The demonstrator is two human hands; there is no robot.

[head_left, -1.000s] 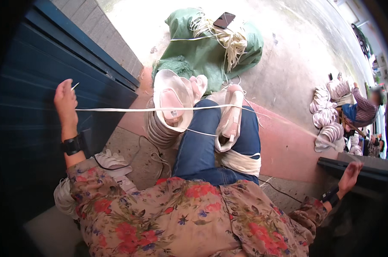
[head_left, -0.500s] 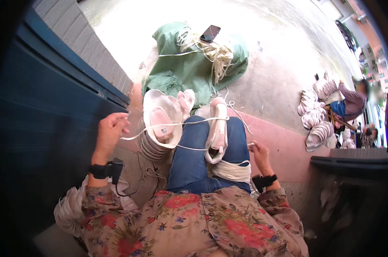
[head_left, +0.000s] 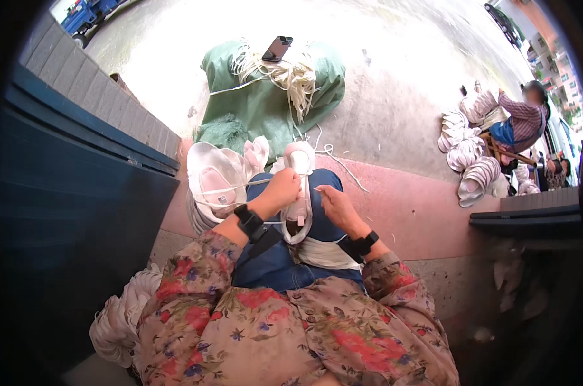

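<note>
A pale pink and white shoe (head_left: 298, 226) rests lengthwise on my lap, its opening toward me. My left hand (head_left: 282, 192) is closed over the shoe's left side, pinching a white shoelace (head_left: 262, 182) that loops out over the stacked shoes. On the other side, my right hand (head_left: 338, 207) pinches a thin white lace tip between thumb and fingers, just off the shoe's right edge. The left fingertips and the eyelets under them are partly hidden. Across my right thigh lies a bundle of white laces (head_left: 330, 255).
Nested pale shoes (head_left: 204, 168) stand left of my knees. Beyond my knees, a green sack (head_left: 240, 106) carries loose laces (head_left: 296, 83) and a phone (head_left: 278, 48). More shoe pieces (head_left: 127, 315) lie by my left elbow. At right, a person (head_left: 524, 119) sits near shoe stacks (head_left: 478, 180).
Both hands have come inward from wide apart to the shoe, the left moving right and the right moving left. The stretched lace has gone slack. The view has shifted slightly.
</note>
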